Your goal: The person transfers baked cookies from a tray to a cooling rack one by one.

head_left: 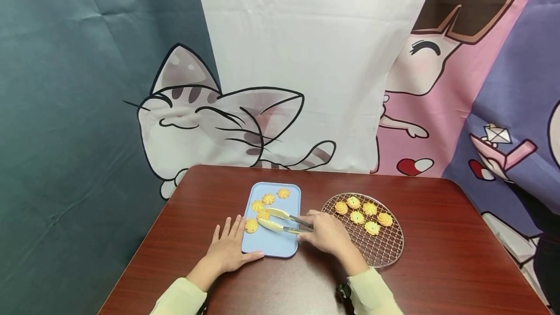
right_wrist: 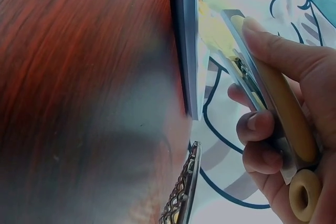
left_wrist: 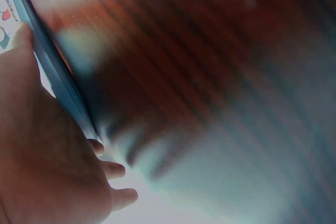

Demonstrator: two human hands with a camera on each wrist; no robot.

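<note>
My right hand [head_left: 327, 232] grips a pair of tongs [head_left: 292, 230] with pale yellow tips, fingers and thumb curled round the handles. In the right wrist view the tongs [right_wrist: 286, 108] show a yellow grip and an end ring. Their spread tips lie over a blue tray [head_left: 280, 246], on either side of a swirled cookie [head_left: 263, 215]; whether they touch it I cannot tell. Several other cookies, including a round one [head_left: 251, 226], lie along the tray's left and far parts. My left hand [head_left: 228, 251] rests at the tray's near left corner, fingers spread and straight, thumb along the near edge.
Right of the tray, a round wire rack [head_left: 385, 254] holds several cookies [head_left: 369, 208] on its far half. Both stand on a reddish-brown wooden table [head_left: 442, 256]. A printed cloth [head_left: 315, 62] hangs behind the table's far edge.
</note>
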